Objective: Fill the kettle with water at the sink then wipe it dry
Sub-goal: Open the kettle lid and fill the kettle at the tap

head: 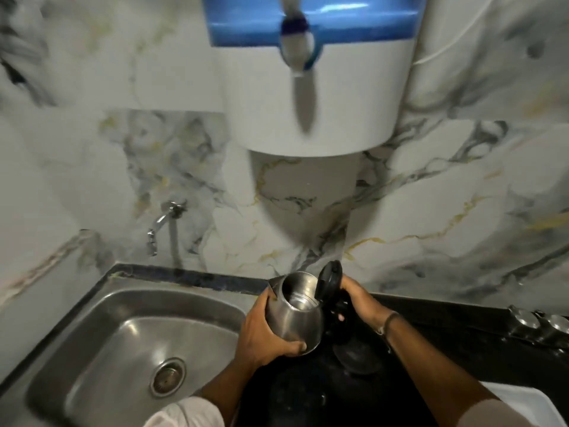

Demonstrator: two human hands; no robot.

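Observation:
A steel kettle (295, 322) with its black lid (330, 280) flipped up hangs just above the black counter, to the right of the sink. My left hand (261, 331) wraps around its body from the left and underneath. My right hand (357, 300) holds the black handle on the right side. The inside of the kettle looks shiny; I cannot tell whether it holds water. The steel sink (101, 340) lies at the lower left, with a round drain (167, 376). A chrome tap (163, 221) sticks out of the marble wall above the sink.
A white and blue water purifier (311, 97) hangs on the wall above the kettle, with a spout (297, 41) in front. The kettle's black base (354, 354) sits on the dark counter (431, 340). Steel jars (542, 328) stand at the right edge. A white surface (523, 399) shows at the lower right.

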